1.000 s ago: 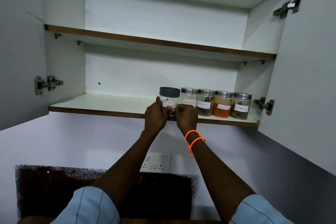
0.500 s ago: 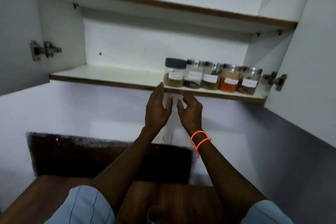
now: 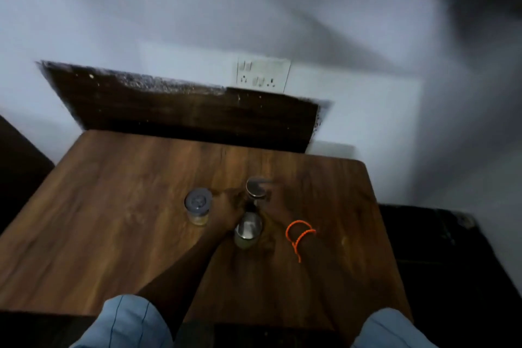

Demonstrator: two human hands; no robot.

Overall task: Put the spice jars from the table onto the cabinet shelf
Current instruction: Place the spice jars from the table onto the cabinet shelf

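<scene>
At frame centre, both the left hand [image 3: 227, 207] and right hand [image 3: 278, 210] flank two steel-lidded spice jars [image 3: 248, 230] on the wooden table [image 3: 113, 220], their grips too blurred to tell.

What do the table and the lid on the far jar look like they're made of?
The table looks like wood or wood-grain laminate: brown streaked grain, dull sheen. The far jar's lid looks like metal, silvery and reflective, though the blur leaves it uncertain.

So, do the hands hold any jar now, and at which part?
It cannot be told. Both hands, left and right, flank the metal-lidded jars on the table, but motion blur hides any grip.
</scene>
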